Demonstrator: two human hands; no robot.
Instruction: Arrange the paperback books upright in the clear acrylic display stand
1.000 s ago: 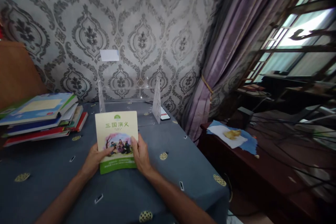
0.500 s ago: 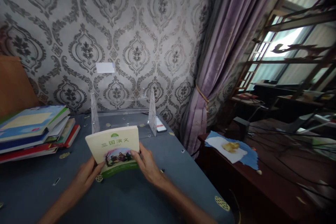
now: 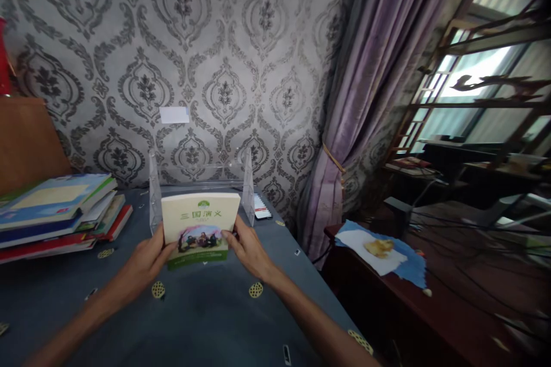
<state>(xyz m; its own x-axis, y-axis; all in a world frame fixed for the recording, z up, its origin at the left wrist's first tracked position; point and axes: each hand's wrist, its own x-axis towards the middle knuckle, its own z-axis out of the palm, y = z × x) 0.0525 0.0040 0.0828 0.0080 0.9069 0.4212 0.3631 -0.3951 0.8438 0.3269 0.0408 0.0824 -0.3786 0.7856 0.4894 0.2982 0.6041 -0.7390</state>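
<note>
A cream and green book [image 3: 200, 221] with Chinese characters and a picture of several figures on its cover is held upright over the desk. My left hand [image 3: 148, 255] grips its left edge, thumb on the cover. On the right edge my right hand [image 3: 249, 249] is closed, its thumb also on the front; the fingers behind the book are hidden. Just behind the book stands a clear plastic rack [image 3: 248, 186], partly covered by it, with upright side panels.
Stacked books [image 3: 55, 206] lie at the desk's left. A phone [image 3: 262, 206] is right of the rack. Beyond the dark blue desk [image 3: 206, 321] are a purple curtain [image 3: 340, 126] and a side table [image 3: 370, 281] with a blue cloth [image 3: 413, 266] and cables.
Both hands have moved the book slightly right and up, closer to the rack. Its tilt has straightened, so the cover faces me more squarely. The view has shifted a little.
</note>
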